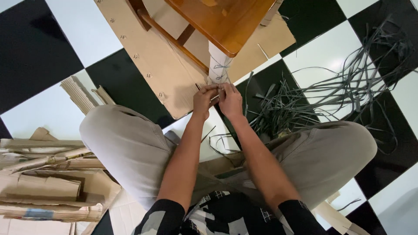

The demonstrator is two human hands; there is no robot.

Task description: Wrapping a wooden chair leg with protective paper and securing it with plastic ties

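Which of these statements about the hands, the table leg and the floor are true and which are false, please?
1. Both hands work at the wrapped table leg. True: the left hand and the right hand meet at its lower end.
2. The grey straps lie by the person's left knee. False: they lie on the right side.
3. The floor is plain white. False: it has black and white squares.
4. Folded cardboard is stacked on the left. True.

Black-and-white checkered floor (pixel 52 39), stacked folded cardboard (pixel 48 187) at left, loose grey straps (pixel 344 87) scattered at right
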